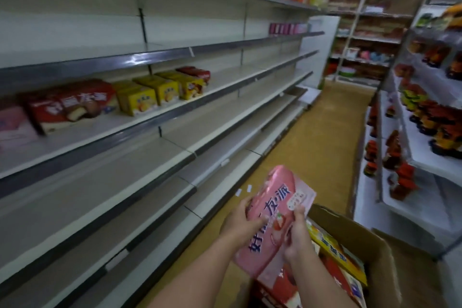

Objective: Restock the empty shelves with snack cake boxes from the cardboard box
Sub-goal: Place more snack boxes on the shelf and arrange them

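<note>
**Pink box up, shelf to my left**

The shelves (175,112) run along my left, up and away from both hands. The cardboard box (370,245) sits just below them. The pink snack cake box (272,217) is clear of it, long axis pointing up-aisle. My left hand (240,220), nearer the shelves, grips its left edge; my right hand (297,235) pinches the right.

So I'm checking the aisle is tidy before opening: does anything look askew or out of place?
Two small white tags lie loose on the tan floor beside the bottom shelf. The big red snack cake box on the shelf sits angled, not square to the edge. Nothing looks spilled or damaged.
</note>
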Demonstrator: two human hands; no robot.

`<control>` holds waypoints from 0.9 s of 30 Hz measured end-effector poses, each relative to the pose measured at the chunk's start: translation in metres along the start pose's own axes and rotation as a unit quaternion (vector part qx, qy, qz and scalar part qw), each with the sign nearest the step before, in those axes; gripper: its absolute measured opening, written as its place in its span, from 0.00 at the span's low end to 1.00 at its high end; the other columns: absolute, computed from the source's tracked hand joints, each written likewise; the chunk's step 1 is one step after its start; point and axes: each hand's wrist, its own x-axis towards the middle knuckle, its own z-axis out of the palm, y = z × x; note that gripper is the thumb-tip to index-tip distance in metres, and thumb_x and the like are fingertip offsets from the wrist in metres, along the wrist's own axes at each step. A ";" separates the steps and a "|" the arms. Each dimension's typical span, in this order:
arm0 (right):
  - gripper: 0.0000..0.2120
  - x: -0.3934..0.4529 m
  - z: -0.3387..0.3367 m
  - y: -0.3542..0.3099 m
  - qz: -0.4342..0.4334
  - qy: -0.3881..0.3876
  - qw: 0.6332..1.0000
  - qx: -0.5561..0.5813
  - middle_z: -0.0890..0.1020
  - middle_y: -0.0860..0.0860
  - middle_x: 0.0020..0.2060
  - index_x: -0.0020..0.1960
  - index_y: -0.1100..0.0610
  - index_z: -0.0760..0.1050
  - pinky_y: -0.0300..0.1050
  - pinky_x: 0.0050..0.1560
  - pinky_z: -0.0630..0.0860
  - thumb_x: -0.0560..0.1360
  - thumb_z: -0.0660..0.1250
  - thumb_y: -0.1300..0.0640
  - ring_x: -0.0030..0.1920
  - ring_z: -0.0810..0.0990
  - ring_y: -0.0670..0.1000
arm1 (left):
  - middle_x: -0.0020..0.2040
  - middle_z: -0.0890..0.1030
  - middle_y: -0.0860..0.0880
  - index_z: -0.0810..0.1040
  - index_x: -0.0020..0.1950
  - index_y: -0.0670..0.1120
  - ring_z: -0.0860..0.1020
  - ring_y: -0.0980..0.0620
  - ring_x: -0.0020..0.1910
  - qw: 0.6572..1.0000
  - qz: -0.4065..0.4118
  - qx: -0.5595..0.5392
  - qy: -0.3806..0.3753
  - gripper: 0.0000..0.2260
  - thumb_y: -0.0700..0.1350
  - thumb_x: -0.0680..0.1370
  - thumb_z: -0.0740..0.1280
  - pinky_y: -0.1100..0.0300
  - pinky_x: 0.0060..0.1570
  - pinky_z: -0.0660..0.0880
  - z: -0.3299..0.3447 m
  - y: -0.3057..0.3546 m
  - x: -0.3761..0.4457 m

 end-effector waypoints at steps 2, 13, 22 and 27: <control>0.32 -0.004 0.007 0.003 -0.016 -0.015 0.999 0.049 0.82 0.56 0.34 0.55 0.61 0.77 0.51 0.50 0.79 0.77 0.51 0.34 0.37 0.81 0.54 | 0.60 0.77 0.53 0.65 0.72 0.54 0.79 0.53 0.54 0.997 -0.009 0.054 0.049 0.33 0.56 0.70 0.73 0.52 0.56 0.77 -0.010 -0.004 -0.016; 0.30 -0.058 0.091 0.067 0.104 -0.129 0.986 0.020 0.79 0.60 0.44 0.49 0.57 0.73 0.57 0.48 0.75 0.77 0.49 0.31 0.43 0.78 0.58 | 0.60 0.78 0.41 0.61 0.69 0.49 0.83 0.45 0.48 0.898 -0.086 -0.354 0.247 0.36 0.41 0.67 0.77 0.52 0.44 0.81 -0.088 -0.043 -0.117; 0.41 -0.109 0.157 0.097 -0.021 -0.289 0.923 -0.254 0.73 0.61 0.64 0.76 0.54 0.57 0.61 0.64 0.69 0.68 0.72 0.51 0.63 0.73 0.62 | 0.52 0.78 0.38 0.65 0.59 0.41 0.80 0.38 0.47 0.833 -0.109 -0.409 0.356 0.25 0.23 0.67 0.63 0.46 0.42 0.80 -0.196 -0.082 -0.216; 0.18 -0.142 0.205 0.125 -0.032 -0.400 0.855 -0.327 0.82 0.61 0.49 0.62 0.63 0.72 0.52 0.44 0.77 0.75 0.66 0.56 0.47 0.81 0.60 | 0.54 0.78 0.38 0.65 0.59 0.44 0.81 0.38 0.48 0.832 -0.116 -0.377 0.391 0.26 0.24 0.67 0.66 0.41 0.47 0.80 -0.250 -0.107 -0.257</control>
